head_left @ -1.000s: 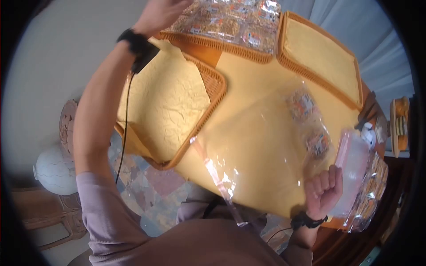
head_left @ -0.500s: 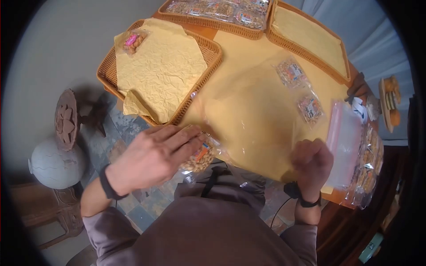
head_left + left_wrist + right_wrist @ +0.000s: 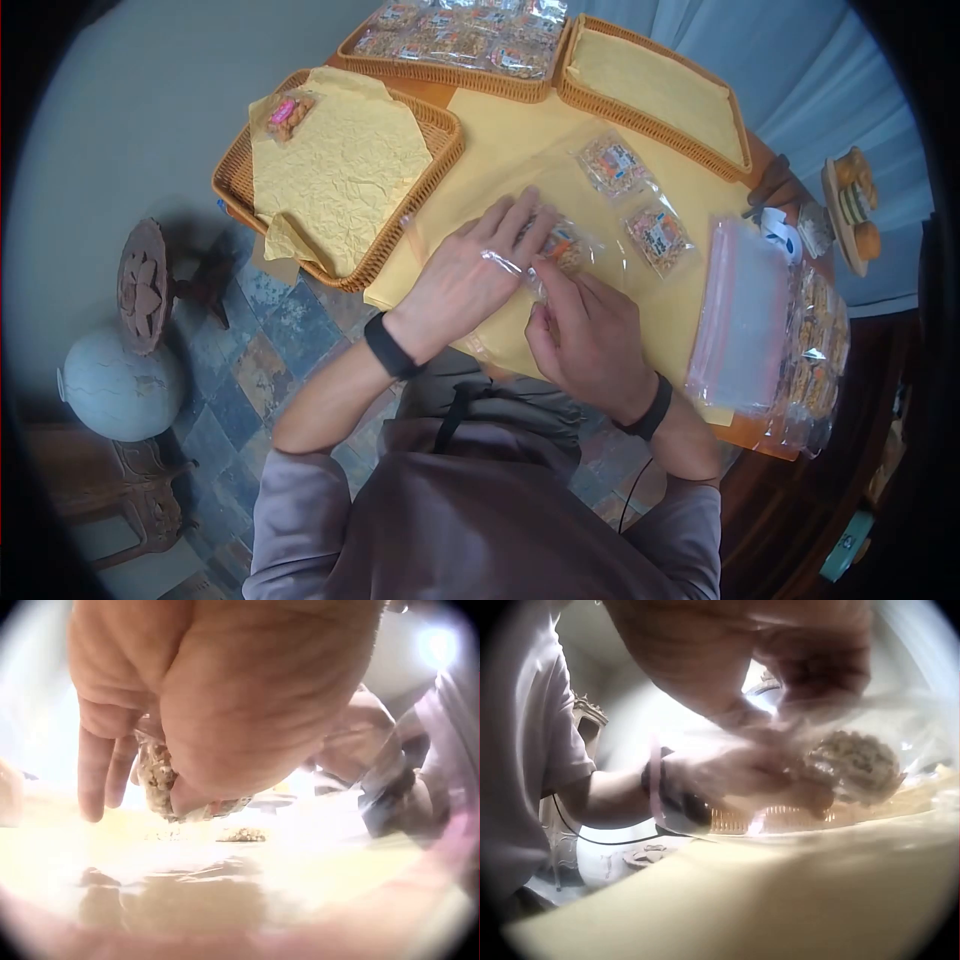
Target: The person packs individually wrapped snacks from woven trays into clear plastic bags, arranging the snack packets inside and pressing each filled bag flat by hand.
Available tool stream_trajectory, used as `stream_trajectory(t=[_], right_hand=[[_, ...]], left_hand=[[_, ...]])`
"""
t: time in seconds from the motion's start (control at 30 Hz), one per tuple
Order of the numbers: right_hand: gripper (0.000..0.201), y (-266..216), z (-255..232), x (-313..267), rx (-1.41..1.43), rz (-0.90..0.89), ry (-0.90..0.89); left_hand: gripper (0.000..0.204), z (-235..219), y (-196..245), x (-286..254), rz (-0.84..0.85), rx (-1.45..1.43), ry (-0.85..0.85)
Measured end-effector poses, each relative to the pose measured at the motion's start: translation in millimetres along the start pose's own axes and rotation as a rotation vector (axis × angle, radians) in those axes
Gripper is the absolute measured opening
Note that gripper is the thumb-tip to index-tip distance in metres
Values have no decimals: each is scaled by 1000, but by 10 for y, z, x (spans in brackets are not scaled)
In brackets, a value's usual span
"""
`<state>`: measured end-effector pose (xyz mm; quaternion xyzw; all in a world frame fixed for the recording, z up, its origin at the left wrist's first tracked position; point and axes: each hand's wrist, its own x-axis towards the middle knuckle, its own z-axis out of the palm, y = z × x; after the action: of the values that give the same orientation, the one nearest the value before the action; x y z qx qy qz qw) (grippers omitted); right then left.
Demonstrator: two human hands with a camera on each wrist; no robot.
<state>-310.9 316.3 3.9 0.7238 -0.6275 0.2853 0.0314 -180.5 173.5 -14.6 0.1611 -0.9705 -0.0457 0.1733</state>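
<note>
Left hand (image 3: 475, 275) has a small clear packet of nutty, grainy-looking stuff (image 3: 568, 248), thumb curled in against it while a couple of fingers stick out pretty straight. That hand sits behind the film of a big clear bag (image 3: 922, 727), and the bag's pink edge crosses near the wrist in the right wrist view. Right hand (image 3: 595, 340) is close beside it, thumb and index finger nearly together on the clear film, so it's basically a pinch. The held packet is over the yellow paper (image 3: 500, 120) covering the table, near the person's side. Two more packets lie just past it, one at the back (image 3: 614, 165) and one nearer (image 3: 657, 237); can't tell for sure whether they're inside the film or under it.

Around that: a paper-lined basket (image 3: 447, 135) on the left with one pink-labelled packet (image 3: 288, 116) in its corner, a far basket (image 3: 440, 75) loaded with packets, and a stack of pink-edged bags (image 3: 742, 315) off to the right, next to a filled bag (image 3: 815, 350).
</note>
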Motion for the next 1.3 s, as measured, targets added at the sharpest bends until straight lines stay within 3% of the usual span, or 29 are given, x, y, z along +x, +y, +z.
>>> stream_trajectory(t=[0.1, 0.2, 0.27, 0.4, 0.5, 0.6, 0.67, 0.7, 0.8, 1.0, 1.13, 1.2, 1.3], right_hand=[[44, 59, 20, -1, 77, -89, 116], [41, 71, -1, 11, 71, -184, 200], [41, 75, -6, -1, 114, -174, 211], [43, 87, 57, -41, 230, -202, 237], [42, 99, 44, -43, 258, -186, 225], [42, 101, 46, -40, 291, -171, 232], [39, 79, 43, -6, 302, -180, 288], [36, 71, 41, 5, 315, -192, 337], [36, 81, 44, 2, 322, -205, 348], [36, 79, 50, 3, 315, -210, 331], [35, 77, 57, 4, 322, -209, 336], [35, 90, 57, -1, 325, -222, 339], [34, 87, 57, 6, 345, -244, 328]], left_hand=[[61, 124, -8, 250, 158, 55, 49], [57, 238, 46, 484, 152, 34, -7], [52, 329, 89, 630, 91, 160, 25], [50, 423, 69, 879, 54, 139, 3], [42, 486, 32, 996, 63, 241, 127], [47, 496, 29, 961, -59, 171, -15], [32, 522, -11, 800, 43, 60, 239], [32, 464, 7, 733, 57, 60, 231], [27, 298, 66, 600, -85, -44, 43], [28, 340, 40, 767, -262, -107, -79], [30, 367, 45, 801, -245, -218, -99], [29, 433, 72, 766, -145, -524, -29], [23, 379, 141, 781, -150, -669, -68]])
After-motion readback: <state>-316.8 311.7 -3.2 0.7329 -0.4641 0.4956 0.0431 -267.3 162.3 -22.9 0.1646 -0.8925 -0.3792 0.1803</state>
